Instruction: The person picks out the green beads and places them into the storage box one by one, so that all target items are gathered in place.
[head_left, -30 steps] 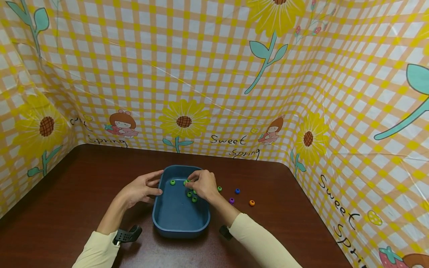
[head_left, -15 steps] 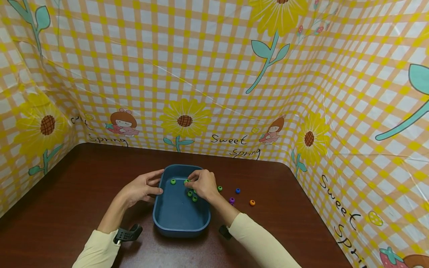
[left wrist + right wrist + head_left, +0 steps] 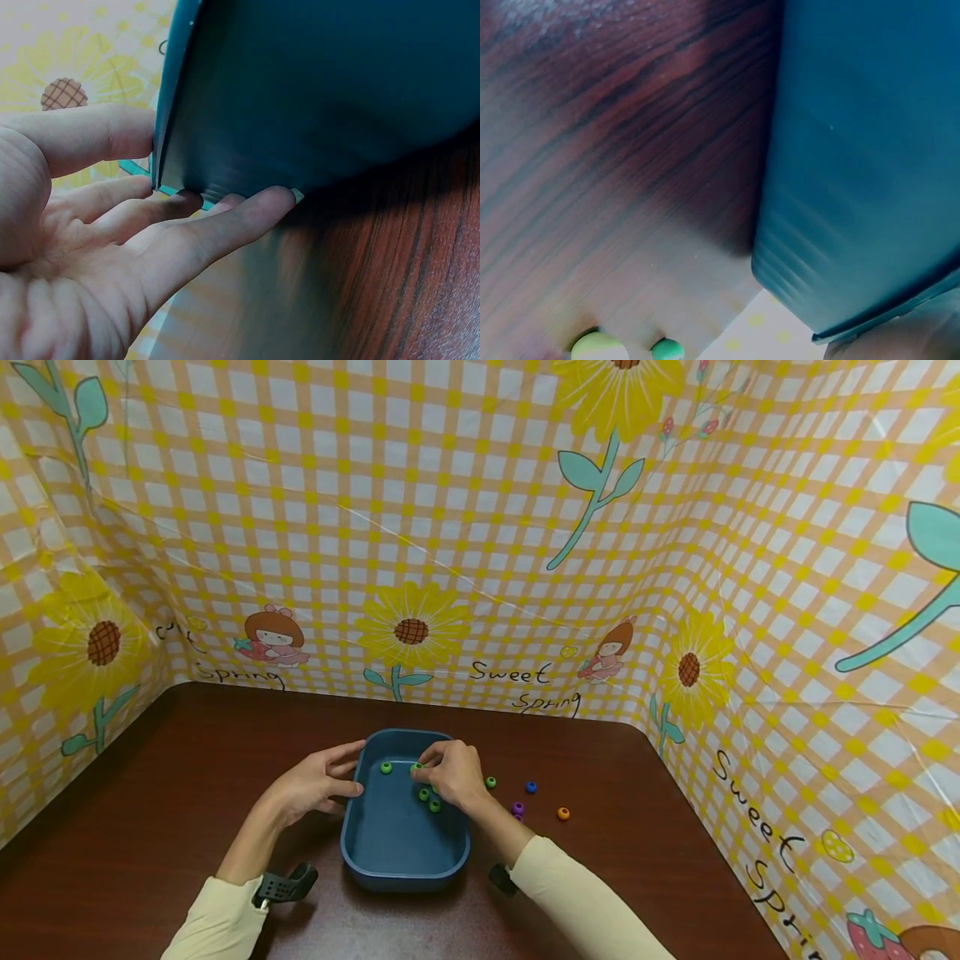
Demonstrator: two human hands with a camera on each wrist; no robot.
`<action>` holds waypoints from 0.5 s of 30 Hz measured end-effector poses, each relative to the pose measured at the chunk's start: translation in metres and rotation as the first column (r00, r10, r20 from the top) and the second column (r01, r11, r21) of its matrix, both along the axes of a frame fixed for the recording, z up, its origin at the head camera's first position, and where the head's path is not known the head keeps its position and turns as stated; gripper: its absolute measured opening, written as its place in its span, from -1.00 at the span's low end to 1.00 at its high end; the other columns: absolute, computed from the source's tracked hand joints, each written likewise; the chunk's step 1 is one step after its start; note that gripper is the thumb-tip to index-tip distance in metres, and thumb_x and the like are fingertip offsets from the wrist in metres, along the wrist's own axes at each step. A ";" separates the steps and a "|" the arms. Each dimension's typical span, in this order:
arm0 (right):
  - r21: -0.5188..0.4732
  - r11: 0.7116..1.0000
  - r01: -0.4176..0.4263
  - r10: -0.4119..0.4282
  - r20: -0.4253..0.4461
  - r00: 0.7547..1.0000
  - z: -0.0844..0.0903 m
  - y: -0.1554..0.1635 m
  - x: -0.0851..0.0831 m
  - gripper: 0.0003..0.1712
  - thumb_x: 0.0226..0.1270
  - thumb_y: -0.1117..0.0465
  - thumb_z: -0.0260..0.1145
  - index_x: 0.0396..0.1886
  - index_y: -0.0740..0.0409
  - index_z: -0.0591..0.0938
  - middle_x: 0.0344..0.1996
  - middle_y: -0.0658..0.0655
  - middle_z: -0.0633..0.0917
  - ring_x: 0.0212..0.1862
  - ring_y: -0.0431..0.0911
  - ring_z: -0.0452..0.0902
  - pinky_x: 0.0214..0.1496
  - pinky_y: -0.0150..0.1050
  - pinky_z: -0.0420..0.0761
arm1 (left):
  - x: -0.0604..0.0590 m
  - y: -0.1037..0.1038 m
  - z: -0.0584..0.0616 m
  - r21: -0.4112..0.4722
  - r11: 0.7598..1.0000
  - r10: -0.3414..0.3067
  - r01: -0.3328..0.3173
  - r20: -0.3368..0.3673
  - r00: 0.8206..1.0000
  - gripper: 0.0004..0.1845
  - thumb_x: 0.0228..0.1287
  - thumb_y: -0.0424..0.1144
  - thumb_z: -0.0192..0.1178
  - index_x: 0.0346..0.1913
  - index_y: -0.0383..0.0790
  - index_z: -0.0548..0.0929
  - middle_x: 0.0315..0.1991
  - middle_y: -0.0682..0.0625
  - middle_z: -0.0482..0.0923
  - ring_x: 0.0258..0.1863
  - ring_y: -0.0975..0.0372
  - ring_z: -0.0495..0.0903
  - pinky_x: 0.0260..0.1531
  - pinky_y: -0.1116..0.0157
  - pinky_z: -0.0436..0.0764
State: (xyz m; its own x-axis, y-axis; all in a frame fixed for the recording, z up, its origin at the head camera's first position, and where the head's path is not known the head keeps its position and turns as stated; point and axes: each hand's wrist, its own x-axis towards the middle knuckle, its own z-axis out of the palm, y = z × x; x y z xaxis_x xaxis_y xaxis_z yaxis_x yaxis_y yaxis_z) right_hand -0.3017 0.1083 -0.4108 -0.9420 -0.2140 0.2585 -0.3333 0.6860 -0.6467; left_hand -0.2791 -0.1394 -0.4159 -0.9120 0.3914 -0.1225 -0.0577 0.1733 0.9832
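A blue rectangular tub (image 3: pixel 405 868) stands on the dark wooden table. My left hand (image 3: pixel 318 783) rests its spread fingers along the tub's left side; in the left wrist view the fingertips (image 3: pixel 274 206) touch the outer wall. Over the tub's right rim reaches my right hand (image 3: pixel 455 772), with thumb and fingertips pinching a green bead (image 3: pixel 417 767) inside, partly covered by the fingers. Other green beads lie on the tub's floor: one (image 3: pixel 386 767) toward the back left, one (image 3: pixel 423 794) and another (image 3: pixel 435 806) below my right hand.
Right of the tub, loose on the table, lie a green bead (image 3: pixel 491 782), a blue bead (image 3: pixel 531 787), a purple bead (image 3: pixel 518 808) with another purple one partly behind my forearm, and an orange bead (image 3: pixel 563 814). A checked sunflower cloth (image 3: pixel 480 568) surrounds the table's back and sides.
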 end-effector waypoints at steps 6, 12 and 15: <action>0.008 1.000 -0.009 0.009 -0.015 1.000 -0.001 0.000 -0.001 -0.83 0.14 0.21 0.57 -0.33 0.21 0.81 -0.48 0.12 0.81 -0.45 -0.13 0.68 -0.47 -0.33 0.59 | 0.000 0.000 -0.001 0.017 1.000 -0.003 0.003 -0.001 1.000 -0.14 0.37 -0.46 0.23 0.62 -0.29 0.03 0.53 -0.44 0.12 0.34 -0.34 0.43 0.01 -0.21 0.65; 0.018 1.000 -0.010 0.010 -0.013 1.000 -0.001 0.000 0.000 -0.83 0.14 0.20 0.57 -0.33 0.20 0.80 -0.49 0.10 0.81 -0.46 -0.15 0.66 -0.47 -0.34 0.57 | 0.000 0.000 0.000 0.021 1.000 -0.005 0.005 -0.006 1.000 -0.13 0.35 -0.46 0.24 0.62 -0.29 0.03 0.52 -0.44 0.12 0.34 -0.34 0.43 0.01 -0.20 0.66; 0.024 1.000 -0.007 0.007 -0.015 1.000 0.000 0.000 0.000 -0.83 0.13 0.19 0.58 -0.33 0.19 0.81 -0.49 0.09 0.81 -0.45 -0.14 0.66 -0.45 -0.33 0.57 | 0.000 0.000 0.000 0.023 1.000 -0.005 0.005 -0.004 1.000 -0.13 0.35 -0.46 0.24 0.62 -0.29 0.02 0.53 -0.45 0.11 0.33 -0.33 0.44 0.00 -0.20 0.66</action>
State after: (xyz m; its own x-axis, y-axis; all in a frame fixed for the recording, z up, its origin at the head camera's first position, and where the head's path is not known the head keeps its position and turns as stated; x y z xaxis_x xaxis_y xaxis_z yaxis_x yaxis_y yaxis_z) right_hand -0.3015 0.1083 -0.4112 -0.9366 -0.2266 0.2673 -0.3475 0.6987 -0.6253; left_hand -0.2791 -0.1392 -0.4161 -0.9103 0.3990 -0.1101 -0.0530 0.1514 0.9871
